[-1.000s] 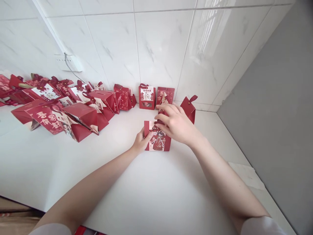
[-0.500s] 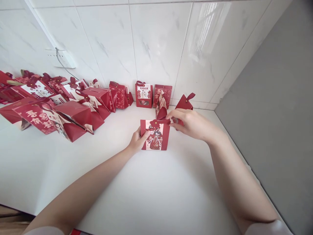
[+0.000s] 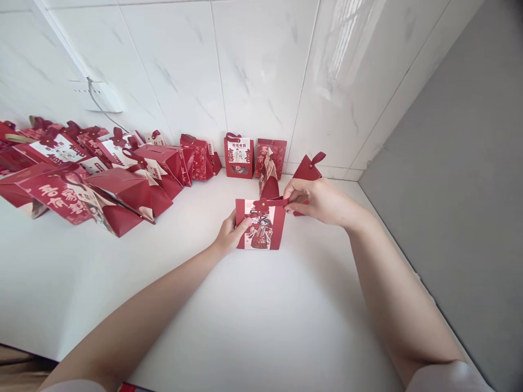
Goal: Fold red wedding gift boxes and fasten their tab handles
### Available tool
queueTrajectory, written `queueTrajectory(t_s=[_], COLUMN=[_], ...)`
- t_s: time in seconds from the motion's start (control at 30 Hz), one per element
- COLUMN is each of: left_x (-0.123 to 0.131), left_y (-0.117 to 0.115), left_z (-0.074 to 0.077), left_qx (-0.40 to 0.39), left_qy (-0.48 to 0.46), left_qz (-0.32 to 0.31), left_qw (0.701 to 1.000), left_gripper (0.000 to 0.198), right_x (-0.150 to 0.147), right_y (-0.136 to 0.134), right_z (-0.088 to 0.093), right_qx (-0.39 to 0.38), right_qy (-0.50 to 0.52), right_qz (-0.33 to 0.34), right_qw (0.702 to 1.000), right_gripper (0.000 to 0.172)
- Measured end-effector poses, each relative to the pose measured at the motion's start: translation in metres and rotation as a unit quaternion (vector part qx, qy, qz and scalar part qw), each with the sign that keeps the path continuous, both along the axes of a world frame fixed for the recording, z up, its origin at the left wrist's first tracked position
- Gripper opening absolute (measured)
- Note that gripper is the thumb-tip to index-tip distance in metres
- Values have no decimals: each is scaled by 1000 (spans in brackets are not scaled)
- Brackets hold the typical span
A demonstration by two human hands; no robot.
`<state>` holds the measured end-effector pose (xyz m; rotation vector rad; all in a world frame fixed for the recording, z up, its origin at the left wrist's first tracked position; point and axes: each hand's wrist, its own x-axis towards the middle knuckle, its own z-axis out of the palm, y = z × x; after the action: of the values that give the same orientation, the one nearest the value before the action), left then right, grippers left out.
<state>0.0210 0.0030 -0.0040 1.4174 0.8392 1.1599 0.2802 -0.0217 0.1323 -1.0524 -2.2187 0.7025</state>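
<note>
A small red gift box [image 3: 261, 226] with a printed figure in red dress stands on the white counter [image 3: 253, 316]. My left hand [image 3: 231, 235] grips its left side, thumb on the front face. My right hand [image 3: 318, 198] pinches the red strap at the box's top right corner. A red flower-shaped clasp sits at the top middle of the box. One flap [image 3: 268, 177] stands up behind it.
Several red gift boxes [image 3: 118, 179] lie heaped along the tiled wall at the left. Two more stand upright against the wall [image 3: 239, 157], and a folded one [image 3: 308, 170] sits behind my right hand. A grey wall bounds the right side.
My right hand has slid off the top of the box to its right corner and now pinches the strap. The clasp and the flap are uncovered. My left hand has stayed put.
</note>
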Motion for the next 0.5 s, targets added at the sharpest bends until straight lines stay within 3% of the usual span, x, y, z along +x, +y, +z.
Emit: queueTrajectory(t_s=[0.1,0.3,0.5], left_x=[1,1,0], left_y=[0,1,3], left_z=[1,-1,-4], left_qx=[-4,-17,-38], left_qy=[-7,-16,-16], left_qz=[-4,3,-5], left_qw=[1000,1000,999], left_gripper=[53,55,55], right_x=[1,-1,-1], right_y=[0,0,7], right_z=[2,2,-5], right_qx=[-16,23,-59], right_qy=[-2,4,79], right_qz=[1,-31,-42], right_qw=[1000,999,994], right_gripper=[7,9,14])
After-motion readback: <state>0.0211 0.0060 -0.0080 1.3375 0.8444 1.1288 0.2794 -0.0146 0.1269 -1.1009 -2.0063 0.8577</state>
